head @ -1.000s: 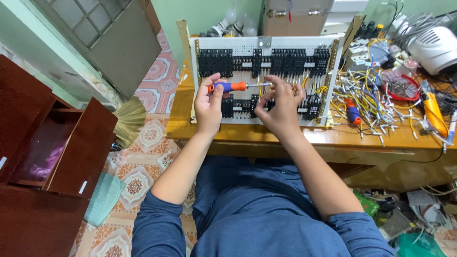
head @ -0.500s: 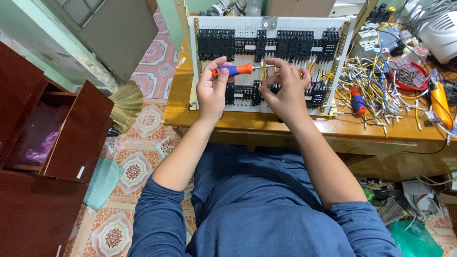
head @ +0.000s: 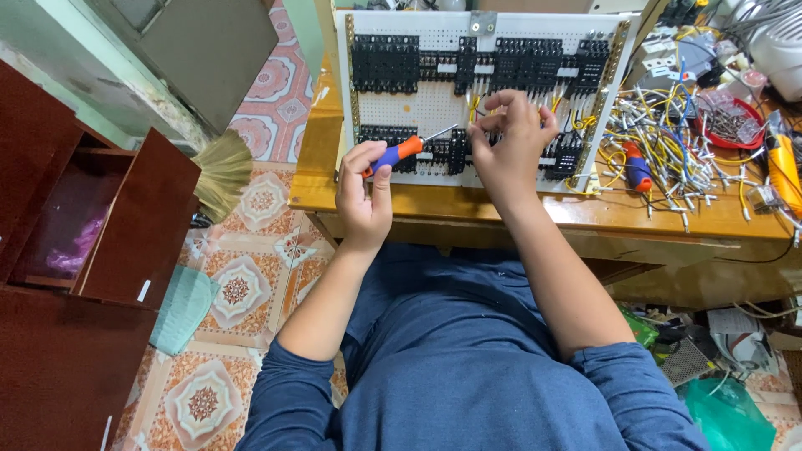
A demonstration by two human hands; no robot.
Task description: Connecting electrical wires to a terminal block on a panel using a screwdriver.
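On the wooden bench [head: 501, 209], the screwdriver [head: 399, 153] has tilted up since before.

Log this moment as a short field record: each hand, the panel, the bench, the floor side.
left hand: grips a screwdriver with an orange and blue handle, tip toward the panel
right hand: fingers pinched at yellow wires on the panel
panel: white perforated board with rows of black terminal blocks
bench: wooden; loose wire pile, second screwdriver, red tray
floor side: broom, dark red cabinet
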